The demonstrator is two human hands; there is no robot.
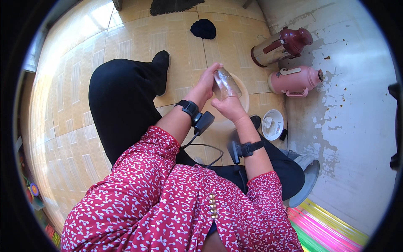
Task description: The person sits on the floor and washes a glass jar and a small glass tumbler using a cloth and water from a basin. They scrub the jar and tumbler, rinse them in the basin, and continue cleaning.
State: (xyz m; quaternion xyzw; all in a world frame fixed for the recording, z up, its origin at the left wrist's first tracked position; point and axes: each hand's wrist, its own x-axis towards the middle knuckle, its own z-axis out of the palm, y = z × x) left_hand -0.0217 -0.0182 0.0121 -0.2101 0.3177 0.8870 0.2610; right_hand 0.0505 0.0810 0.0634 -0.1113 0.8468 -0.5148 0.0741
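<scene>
My left hand (207,81) and my right hand (230,106) both hold one clear, wet-looking container (225,82), a glass or small jar by its shape. The left fingers wrap its upper left end, while the right hand grips its lower end. It is tilted above a pale round basin (244,91), which is partly hidden by my hands and arms. What the basin holds cannot be made out. Each forearm wears a black strap with a small dark device, and a black cable runs from the left one.
Against the wall at right are a maroon-topped thermos flask (277,47), a pink thermos flask (294,80), a white bowl (278,132) with pale contents and a grey metal bucket (310,176). A dark cloth (203,29) lies on the tiled floor ahead, before a dark mat (173,5).
</scene>
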